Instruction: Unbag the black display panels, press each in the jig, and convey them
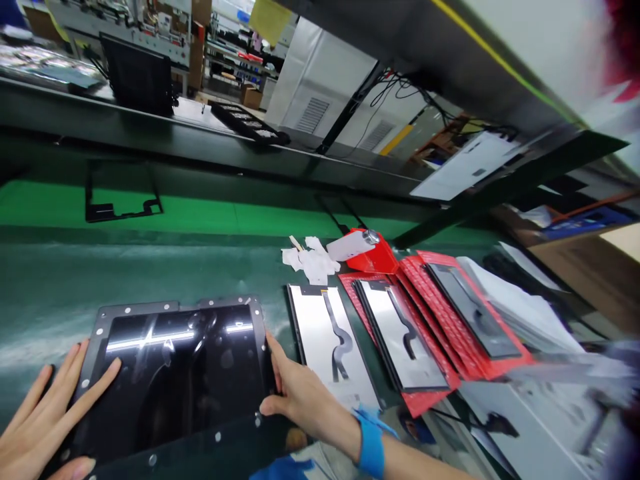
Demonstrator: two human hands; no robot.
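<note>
A black glossy screen panel with a dark border and white dots around it lies at the left front of the bench, light streaks reflected on its surface. My left hand rests at its left edge with fingers spread, the index fingertip over the border. At the right edge, my right hand, wearing a blue wrist strap, pinches the border, thumb on the near side. Just right of that hand lies a silver-backed display panel with a dark flex cable. Another display panel sits further right on red bubble wrap.
Red bubble-wrap sleeves hold another grey panel at the right. Crumpled white wipes and a white bottle with a metal cap stand behind. A black frame lies on the green mat. A shelf post slants at right.
</note>
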